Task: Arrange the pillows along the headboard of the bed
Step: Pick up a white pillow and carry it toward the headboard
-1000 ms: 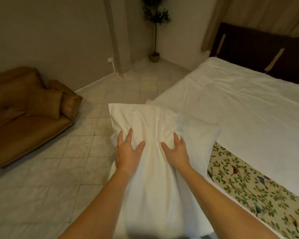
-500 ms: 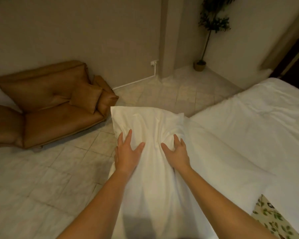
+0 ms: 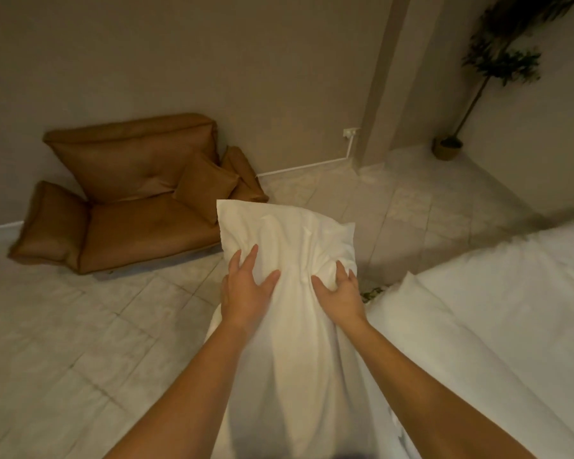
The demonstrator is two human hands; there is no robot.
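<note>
White pillow (image 3: 289, 246), gripped by left hand (image 3: 246, 293) and right hand (image 3: 340, 298) fingers; white bed (image 3: 494, 309) right; tan sofa (image 3: 123, 193), tiled floor (image 3: 63, 326), potted plant (image 3: 478, 81)

No readable text anywhere, no labels, no brand marks, no numbers, no signs on any surface in view
</note>
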